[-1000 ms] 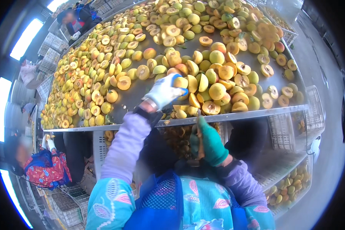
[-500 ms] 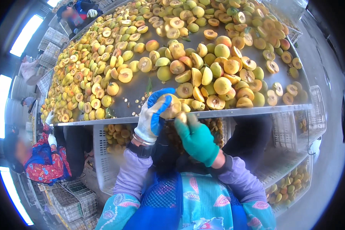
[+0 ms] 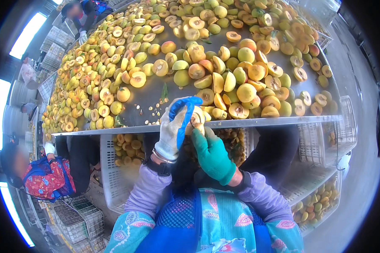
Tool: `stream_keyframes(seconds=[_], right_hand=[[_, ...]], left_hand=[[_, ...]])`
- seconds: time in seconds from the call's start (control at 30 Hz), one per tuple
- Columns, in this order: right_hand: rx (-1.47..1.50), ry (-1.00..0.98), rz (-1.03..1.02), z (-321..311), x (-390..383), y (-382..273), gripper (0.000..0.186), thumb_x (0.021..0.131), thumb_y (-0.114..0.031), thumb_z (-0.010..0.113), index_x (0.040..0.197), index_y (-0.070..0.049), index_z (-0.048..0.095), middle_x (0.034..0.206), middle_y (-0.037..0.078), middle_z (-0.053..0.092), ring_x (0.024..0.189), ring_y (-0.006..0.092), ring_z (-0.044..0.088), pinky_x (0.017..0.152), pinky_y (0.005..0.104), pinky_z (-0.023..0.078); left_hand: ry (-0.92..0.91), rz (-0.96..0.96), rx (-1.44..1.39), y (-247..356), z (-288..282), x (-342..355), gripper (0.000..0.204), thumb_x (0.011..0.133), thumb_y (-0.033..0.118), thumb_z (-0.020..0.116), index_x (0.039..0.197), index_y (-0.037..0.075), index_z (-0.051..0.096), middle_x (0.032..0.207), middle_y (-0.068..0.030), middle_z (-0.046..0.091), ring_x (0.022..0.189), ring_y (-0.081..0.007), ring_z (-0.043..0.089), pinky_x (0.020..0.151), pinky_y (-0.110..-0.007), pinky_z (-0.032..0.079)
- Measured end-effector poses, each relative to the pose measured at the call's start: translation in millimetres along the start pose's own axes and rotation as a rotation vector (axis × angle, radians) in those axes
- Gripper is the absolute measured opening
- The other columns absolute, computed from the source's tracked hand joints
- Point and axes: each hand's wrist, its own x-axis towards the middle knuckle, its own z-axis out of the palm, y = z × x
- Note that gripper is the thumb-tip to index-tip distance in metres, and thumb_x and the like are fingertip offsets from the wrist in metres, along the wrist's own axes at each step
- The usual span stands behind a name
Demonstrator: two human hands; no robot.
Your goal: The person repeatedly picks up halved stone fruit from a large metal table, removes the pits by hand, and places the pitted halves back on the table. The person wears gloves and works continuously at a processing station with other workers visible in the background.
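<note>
My left hand (image 3: 172,128), in a white and blue glove, is closed around a yellow peach half (image 3: 197,119) at the table's near edge. Its cut face and brownish middle show partly between my hands. My right hand (image 3: 215,157), in a green glove, is closed with its fingertips against that peach half. Whether a small tool sits in those fingers is hidden. Just beyond lies a heap of peaches, many cut in half (image 3: 238,111), on the metal table (image 3: 150,99). Small pale bits (image 3: 152,113) and a green leaf (image 3: 164,91) lie left of it.
Under the table edge, a white crate (image 3: 114,189) holds peach halves (image 3: 130,148). More white crates (image 3: 311,145) stand at the right, one with peaches (image 3: 318,205). A co-worker in a red patterned top (image 3: 48,179) sits at the left; another person (image 3: 86,17) bends at the far left.
The held peach has turned so its cut middle shows, and my right hand has come in closer against it. The co-workers at the left have shifted their arms.
</note>
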Motion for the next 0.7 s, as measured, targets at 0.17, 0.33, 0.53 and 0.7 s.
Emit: stream_keyframes(seconds=[0.17,0.33,0.53,0.7], right_hand=[[0.166,-0.027,0.007,2,1,14,0.029,0.104,-0.029,0.049,0.108,-0.002,0.059,0.079,-0.004,0.055,0.068,0.0046,0.049,0.057,0.0229,0.04],[0.235,-0.077,0.094,-2,6,9,0.035,0.102,-0.034,0.05,0.095,0.0,0.057,0.067,0.009,0.057,0.057,0.0164,0.054,0.052,0.0349,0.043],[0.37,-0.075,0.114,-1,7,3,0.035,0.103,-0.035,0.05,0.09,-0.003,0.056,0.066,-0.002,0.05,0.056,0.0068,0.045,0.049,0.0268,0.037],[0.525,-0.034,0.293,8,0,13,0.034,0.103,-0.034,0.05,0.089,-0.004,0.057,0.064,-0.003,0.049,0.056,0.0048,0.045,0.048,0.0243,0.036]], left_hand=[[-0.03,0.292,0.331,1,-4,6,0.027,0.095,0.022,0.061,0.112,0.002,0.066,0.101,-0.0101,0.071,0.086,-0.0183,0.069,0.083,-0.032,0.054],[-0.121,-0.066,0.019,4,1,17,0.028,0.099,0.024,0.053,0.104,0.0,0.069,0.091,-0.0088,0.072,0.081,-0.0141,0.067,0.074,-0.03,0.053],[0.059,-0.323,-0.247,2,16,12,0.031,0.098,0.024,0.052,0.096,-0.001,0.071,0.08,-0.0037,0.069,0.072,-0.0086,0.06,0.068,-0.025,0.049],[-0.21,-0.336,0.031,8,7,24,0.031,0.098,0.024,0.051,0.089,0.002,0.071,0.076,-0.0076,0.068,0.068,-0.0163,0.062,0.066,-0.031,0.049]])
